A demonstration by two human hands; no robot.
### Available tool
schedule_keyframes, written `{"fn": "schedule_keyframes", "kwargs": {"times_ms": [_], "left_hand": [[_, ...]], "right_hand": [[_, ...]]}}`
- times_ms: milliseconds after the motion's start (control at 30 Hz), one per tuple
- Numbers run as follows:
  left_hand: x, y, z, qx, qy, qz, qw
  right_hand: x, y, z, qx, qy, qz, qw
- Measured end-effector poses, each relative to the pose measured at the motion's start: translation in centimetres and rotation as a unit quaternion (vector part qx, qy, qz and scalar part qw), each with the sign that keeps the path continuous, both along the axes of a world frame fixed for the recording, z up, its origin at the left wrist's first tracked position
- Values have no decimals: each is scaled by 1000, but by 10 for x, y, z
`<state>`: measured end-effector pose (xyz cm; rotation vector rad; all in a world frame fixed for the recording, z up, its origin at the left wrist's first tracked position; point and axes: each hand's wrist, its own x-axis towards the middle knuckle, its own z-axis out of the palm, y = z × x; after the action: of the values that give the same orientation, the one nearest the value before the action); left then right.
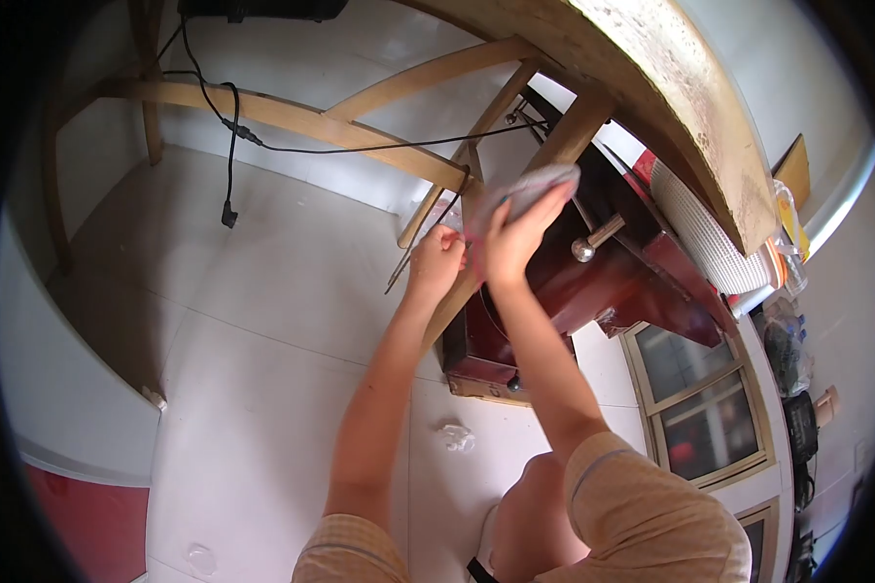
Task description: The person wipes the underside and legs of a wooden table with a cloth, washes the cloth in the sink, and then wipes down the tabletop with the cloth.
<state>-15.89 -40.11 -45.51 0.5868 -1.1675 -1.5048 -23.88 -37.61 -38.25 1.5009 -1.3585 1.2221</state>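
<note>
My right hand (pixel 520 233) is wrapped round a greyish, clear-looking plastic item (pixel 546 183), blurred by motion, beside the wooden table leg. Just to its left, my left hand (pixel 438 257) is closed in a pinch near a thin pinkish strip between the hands; whatever its fingers hold is too small to make out. A dark cord (pixel 399 269) hangs from the wooden frame (pixel 399 148) next to my left hand.
A wooden tabletop edge (pixel 690 117) overhangs at the upper right. Dark red furniture (pixel 564 277) with a metal knob stands behind my right hand. A black cable (pixel 360 150) crosses the frame. Crumpled plastic (pixel 455 437) lies on the pale floor (pixel 253 389).
</note>
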Motion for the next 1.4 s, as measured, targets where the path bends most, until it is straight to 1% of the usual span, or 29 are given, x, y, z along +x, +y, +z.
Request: {"fn": "schedule_keyframes", "kwargs": {"times_ms": [67, 100, 133, 167, 200, 267, 333, 400, 500, 533, 600, 633, 700, 733, 800, 833, 900, 933, 1000, 1033, 1067, 1133, 1167, 1267, 1333, 1400], "left_hand": [[-15, -22, -23, -44, -56, 65, 995], [-16, -23, -25, -38, -72, 81, 993], [-14, -19, -23, -36, -72, 82, 993], [-7, -11, -16, -38, -123, 95, 987], [-4, -8, -13, -41, -175, 110, 978], [2, -4, -8, -27, -187, 98, 977], [6, 6, -1, -69, -190, 125, 971], [12, 6, 5, -82, -206, 126, 967], [18, 1, 12, -49, -186, 94, 977], [23, 3, 17, -52, -186, 96, 977], [33, 7, 26, -34, -125, 73, 989], [37, 8, 29, -36, -124, 73, 989], [41, 10, 34, 0, -63, 36, 997], [42, 8, 34, -1, -61, 34, 998], [44, 4, 35, -4, -53, 36, 998], [44, 3, 36, -6, -52, 34, 998], [45, 2, 35, 8, -39, 32, 999], [46, 1, 35, 6, -37, 29, 999], [43, 1, 30, 14, -18, 15, 1000], [42, -2, 27, 17, -16, 5, 1000], [39, -2, 24, 19, -14, 2, 1000], [35, -5, 20, 24, -3, -2, 1000], [33, -5, 16, 29, -3, -3, 1000], [32, -13, 2, 30, -13, 4, 999], [31, -21, -9, 12, -54, 10, 998], [30, -29, -17, 11, -66, 24, 998]], "right_hand": [[3, 9, -42, 27, -42, 5, 999], [2, 12, -66, 38, -71, 21, 997], [6, 18, -83, 53, -137, 60, 987], [10, 25, -98, 65, -170, 79, 980], [14, 28, -106, 75, -203, 100, 971], [10, 25, -109, 74, -228, 100, 966], [7, 28, -100, 79, -227, 123, 963], [7, 29, -85, 71, -236, 129, 961], [7, 25, -62, 47, -218, 125, 967], [6, 22, -50, 44, -218, 127, 967], [1, 12, -20, 3, -171, 112, 979], [0, 6, -1, 1, -170, 111, 979], [-1, -5, 38, -32, -145, 86, 985], [-2, -12, 53, -33, -143, 85, 985], [0, -23, 77, -79, -156, 44, 984], [6, -19, 90, -81, -155, 42, 984], [15, -15, 109, 0, -283, 42, 958], [14, -18, 109, -2, -282, 40, 959], [9, -18, 104, -24, -247, 46, 968], [6, -20, 99, -34, -210, 49, 976], [2, -21, 94, -32, -208, 46, 977], [-4, -23, 83, -67, -161, 77, 982], [-7, -20, 73, -62, -160, 75, 982], [-3, -6, 30, 4, -181, 84, 980], [6, 3, -1, 5, -171, 84, 982], [3, 5, -35, 30, -197, 110, 974]]}}
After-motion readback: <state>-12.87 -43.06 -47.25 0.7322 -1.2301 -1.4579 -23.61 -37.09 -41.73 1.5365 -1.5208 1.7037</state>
